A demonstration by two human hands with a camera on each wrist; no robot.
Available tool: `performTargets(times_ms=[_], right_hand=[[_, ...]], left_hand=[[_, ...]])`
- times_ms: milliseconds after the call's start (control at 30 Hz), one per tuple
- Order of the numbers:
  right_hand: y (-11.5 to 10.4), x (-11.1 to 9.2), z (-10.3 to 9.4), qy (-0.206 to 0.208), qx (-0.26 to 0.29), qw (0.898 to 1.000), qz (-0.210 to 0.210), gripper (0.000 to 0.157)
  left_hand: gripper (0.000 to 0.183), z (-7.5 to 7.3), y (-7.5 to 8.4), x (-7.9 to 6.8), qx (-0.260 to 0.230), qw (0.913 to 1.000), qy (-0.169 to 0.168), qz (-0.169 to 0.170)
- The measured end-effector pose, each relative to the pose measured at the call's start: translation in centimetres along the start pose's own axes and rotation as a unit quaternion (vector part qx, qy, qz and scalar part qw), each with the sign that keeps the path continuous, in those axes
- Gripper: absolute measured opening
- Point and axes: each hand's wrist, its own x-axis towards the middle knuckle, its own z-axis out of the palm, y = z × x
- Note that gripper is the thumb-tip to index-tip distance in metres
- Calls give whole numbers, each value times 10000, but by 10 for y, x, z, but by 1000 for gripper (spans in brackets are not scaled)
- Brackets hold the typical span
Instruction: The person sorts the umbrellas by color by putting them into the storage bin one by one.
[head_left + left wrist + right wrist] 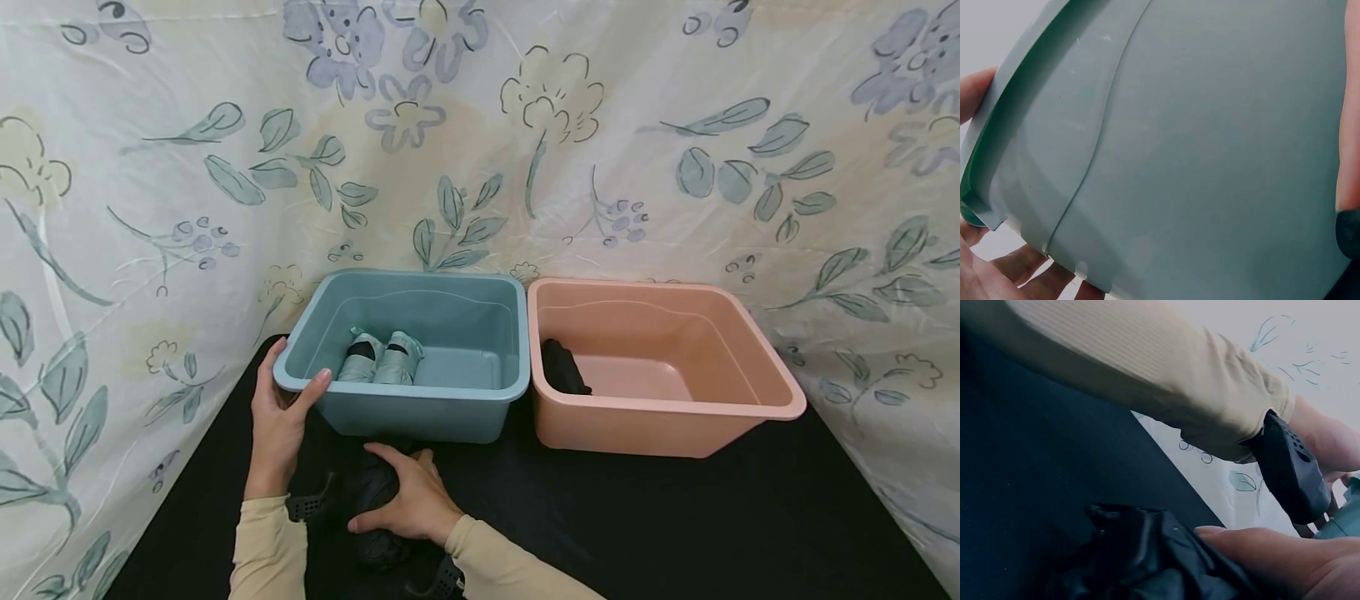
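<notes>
My left hand grips the blue-grey plastic bin at its front left corner, thumb on the rim and fingers against the outer side. The left wrist view shows this bin's smooth wall close up. In front of the bin, my right hand holds a black rolled bundle of thin crinkled material, thumb and fingers spread around it. The right wrist view shows the folds of the bundle beside my thumb. Inside the bin lie two pale teal rolls with black bands, side by side.
A pink bin stands just right of the blue-grey one, with another black bundle at its left end. Both bins sit on a black cloth. A flower-printed curtain hangs close behind and at both sides.
</notes>
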Motion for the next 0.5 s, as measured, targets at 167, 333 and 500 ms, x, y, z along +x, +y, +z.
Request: performTargets(times_ms=[167, 333, 500], right_hand=[[1, 1, 0, -139, -21, 9999, -58, 83], [-1, 0, -1, -401, -242, 9988, -107, 81], [-3, -1, -1, -560, -471, 9969, -304, 73]], left_hand=[[72, 1, 1, 0, 5, 10000, 5, 34], [72, 2, 2, 0, 13, 10000, 16, 44], [72, 3, 3, -1, 22, 10000, 40, 31]])
